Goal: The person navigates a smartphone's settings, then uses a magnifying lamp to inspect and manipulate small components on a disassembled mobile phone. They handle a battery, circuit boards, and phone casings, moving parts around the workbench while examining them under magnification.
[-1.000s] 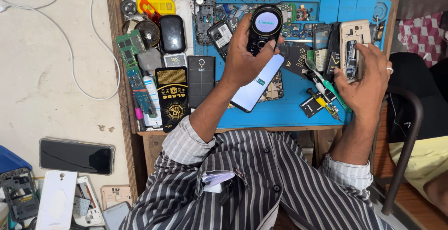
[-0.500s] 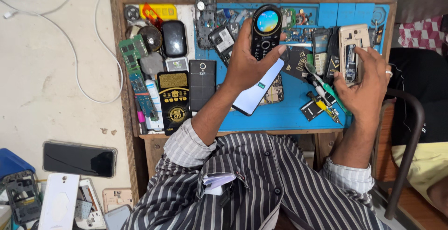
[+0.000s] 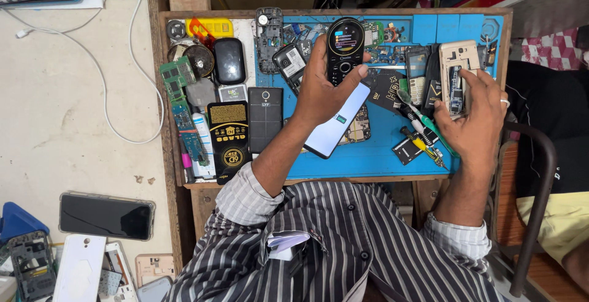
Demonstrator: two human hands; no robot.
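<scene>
Here left hand [image 3: 319,93] fingers grasp a black keypad phone [image 3: 344,49]; right hand [image 3: 475,115] grips a phone frame [image 3: 457,72] amid scattered parts.

one view only, the camera on my head, looking almost straight down over my chest and lap. my striped shirt fills the bottom middle of the frame, so the near edge of the desk [image 3: 245,184] sits just above it and the far edge runs close under the top of the picture. the whole blue mat [image 3: 374,155] fits in, left edge to right edge, so the camera is near but not tight. my left hand [image 3: 322,90] and right hand [image 3: 472,115] both reach up into frame from below. past the desk's left edge the pale floor [image 3: 73,112] shows; past the right edge, a dark chair arm [image 3: 540,173]. no second view to share with.
</scene>
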